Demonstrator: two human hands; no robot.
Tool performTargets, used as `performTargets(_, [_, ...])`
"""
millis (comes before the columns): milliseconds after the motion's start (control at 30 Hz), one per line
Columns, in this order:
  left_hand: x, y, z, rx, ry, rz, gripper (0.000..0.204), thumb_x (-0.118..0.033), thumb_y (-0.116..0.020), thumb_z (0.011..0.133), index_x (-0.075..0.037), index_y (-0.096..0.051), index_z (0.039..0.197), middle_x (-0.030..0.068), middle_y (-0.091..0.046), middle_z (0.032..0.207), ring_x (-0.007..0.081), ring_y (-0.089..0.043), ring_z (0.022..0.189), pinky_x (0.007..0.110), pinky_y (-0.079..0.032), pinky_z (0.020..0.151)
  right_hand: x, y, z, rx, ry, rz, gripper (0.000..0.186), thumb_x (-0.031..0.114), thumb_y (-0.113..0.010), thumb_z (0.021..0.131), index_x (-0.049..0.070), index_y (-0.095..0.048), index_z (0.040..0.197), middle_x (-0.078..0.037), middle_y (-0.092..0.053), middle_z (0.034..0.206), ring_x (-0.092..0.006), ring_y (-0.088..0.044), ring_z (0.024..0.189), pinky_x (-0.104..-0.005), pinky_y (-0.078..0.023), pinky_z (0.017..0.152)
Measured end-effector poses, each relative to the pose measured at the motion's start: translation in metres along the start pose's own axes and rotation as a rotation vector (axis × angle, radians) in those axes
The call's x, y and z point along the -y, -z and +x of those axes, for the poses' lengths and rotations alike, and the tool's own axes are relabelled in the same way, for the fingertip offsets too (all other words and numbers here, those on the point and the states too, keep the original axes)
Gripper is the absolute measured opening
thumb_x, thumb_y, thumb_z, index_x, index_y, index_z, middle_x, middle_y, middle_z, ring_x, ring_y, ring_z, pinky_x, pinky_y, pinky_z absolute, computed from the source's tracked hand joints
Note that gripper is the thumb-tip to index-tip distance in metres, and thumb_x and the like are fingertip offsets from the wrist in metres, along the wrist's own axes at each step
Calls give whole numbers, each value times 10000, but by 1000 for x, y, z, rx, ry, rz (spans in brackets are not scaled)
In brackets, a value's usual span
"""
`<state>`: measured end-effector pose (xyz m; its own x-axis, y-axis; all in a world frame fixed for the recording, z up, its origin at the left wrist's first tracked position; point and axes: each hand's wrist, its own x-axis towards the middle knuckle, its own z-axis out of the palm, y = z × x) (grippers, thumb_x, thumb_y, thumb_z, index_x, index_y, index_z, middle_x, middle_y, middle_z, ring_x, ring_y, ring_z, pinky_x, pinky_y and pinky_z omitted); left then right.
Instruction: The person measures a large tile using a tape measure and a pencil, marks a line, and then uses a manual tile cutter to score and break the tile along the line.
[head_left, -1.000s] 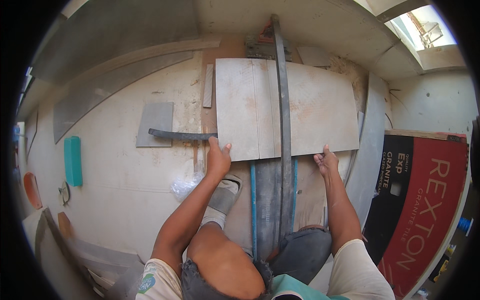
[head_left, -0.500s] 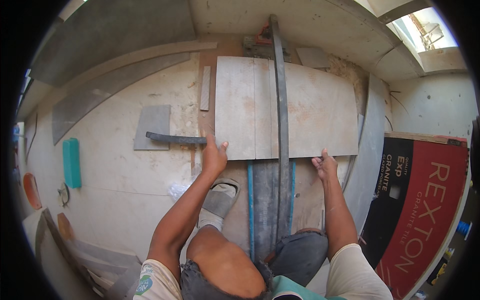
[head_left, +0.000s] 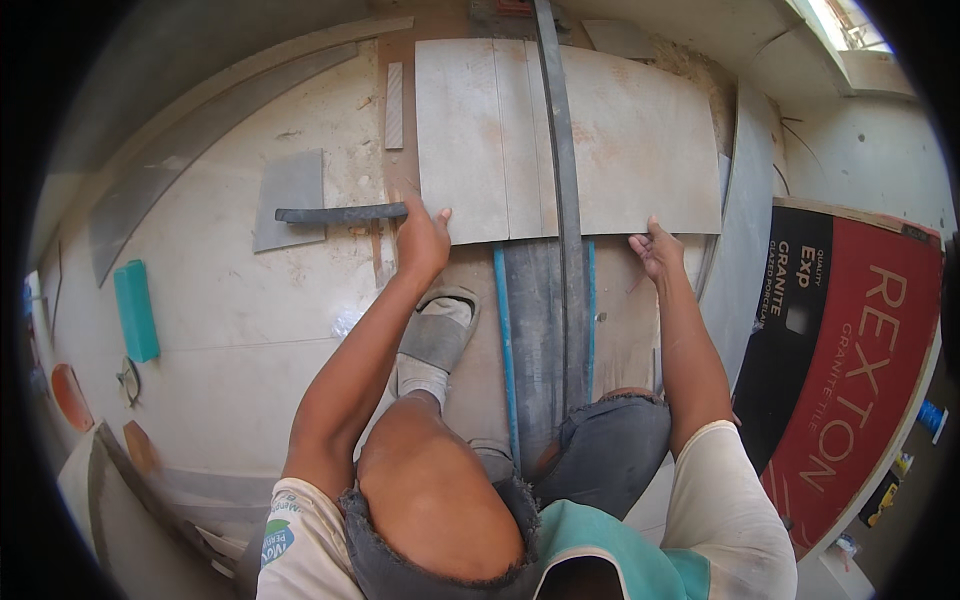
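Both hands stayed put: left hand (head_left: 422, 240) and right hand (head_left: 655, 250), fingers spread, press the flat grey tile (head_left: 640, 140).

the dark rail (head_left: 560, 150) of the tile cutter runs out of the top edge, its far end cut off, and it covers a strip of the large tile (head_left: 640, 140). the left hand (head_left: 422, 240) hides the tile's near left corner. the red carton (head_left: 850, 370) is clipped by the fisheye rim at right.
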<state>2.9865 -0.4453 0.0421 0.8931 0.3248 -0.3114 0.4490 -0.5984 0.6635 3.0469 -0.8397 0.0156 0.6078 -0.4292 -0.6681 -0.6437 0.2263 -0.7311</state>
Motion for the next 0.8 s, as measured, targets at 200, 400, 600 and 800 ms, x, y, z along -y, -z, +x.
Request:
performTargets(200, [4,0,5,47,73,58,428,-230,-589,911,73,-322,1053,370,-603,845,517,-601,837,534,-472,746,21,3,-42,-31,-39,-390,688,455,-647,872,-130,-450,1177,-254,-609,1011,-260,-655,792,-331,-574,626])
performTargets(400, [7,-4,7,-16,89,-13,504,-215,-628,887,111,-302,1092,386,-592,938,511,-595,913,512,-467,814,57,-19,-86,93,137,-510,518,441,-602,904,-43,-545,1080,-145,-638,918,-175,-638,712,-280,-532,607])
performTargets(600, [17,-11,7,-97,55,-98,531,-201,-672,857,111,-331,1121,389,-562,1060,501,-570,1001,488,-448,875,48,-19,-99,312,143,-655,501,416,-600,913,-51,-556,1088,-126,-627,913,-163,-618,727,-268,-499,619])
performTargets(800, [18,-14,12,-102,57,-141,549,-232,-695,837,106,-366,1117,375,-559,1058,489,-571,1008,471,-448,882,27,-12,-138,479,-89,-815,527,460,-559,928,-43,-566,1085,-127,-625,949,-177,-617,807,-281,-501,686])
